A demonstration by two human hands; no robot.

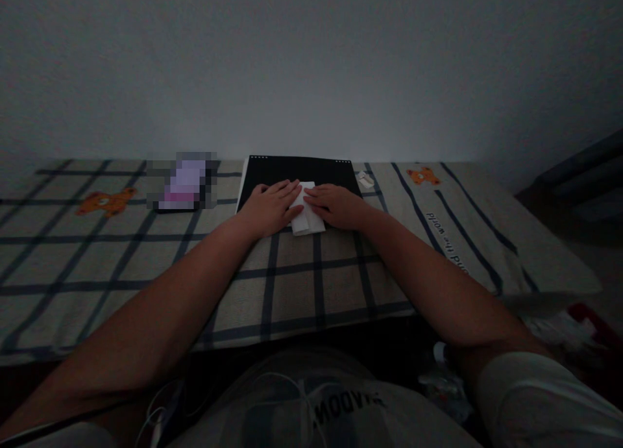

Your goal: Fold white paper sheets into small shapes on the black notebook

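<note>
A small folded piece of white paper [308,223] lies over the near edge of a black flat pad or notebook [296,167]. My left hand [271,209] rests on the paper's left side with its fingers stretched out and the thumb apart. From the other side, my right hand [338,205] reaches the paper with extended fingers, and its fingertips touch the upper right part. Both hands press flat on it, open, and partly cover the paper and the pad.
A checked cloth [292,279] with orange bear prints covers the table. To the left lies a phone [182,182] with a blurred-out screen. A small crumpled whitish scrap [365,180] sits right of the pad. A plain wall [311,71] stands behind. Below right is a plastic bottle [442,380].
</note>
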